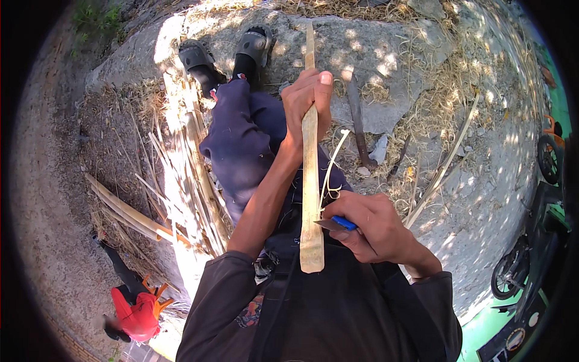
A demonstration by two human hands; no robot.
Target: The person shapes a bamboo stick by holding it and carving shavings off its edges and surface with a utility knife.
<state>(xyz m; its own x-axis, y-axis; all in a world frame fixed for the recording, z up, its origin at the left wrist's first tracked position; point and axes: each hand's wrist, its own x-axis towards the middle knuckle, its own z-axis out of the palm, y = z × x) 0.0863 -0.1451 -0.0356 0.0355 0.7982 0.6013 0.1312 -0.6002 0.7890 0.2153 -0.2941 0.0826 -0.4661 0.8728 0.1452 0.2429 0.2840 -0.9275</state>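
A long, flat, pale strip of bamboo [310, 181] stands lengthwise in front of my torso, its wider butt end near my chest. My left hand [307, 105] is closed around its upper part, thumb lying along it. In my right hand [377, 229] is a knife [344, 223] with a blue handle, gripped low beside the strip. Its short metal blade meets the strip's right edge near the butt end. A thin curled shaving [333, 163] rises from that edge, just above the blade. My right fingers partly hide the handle.
Split bamboo strips [187, 163] lie heaped to my left. A dark, long-handled tool [357, 117] rests on the stone slab [392, 54], among dry shavings. Far left sits a person in red [137, 317]; a motorcycle [525, 277] stands at right.
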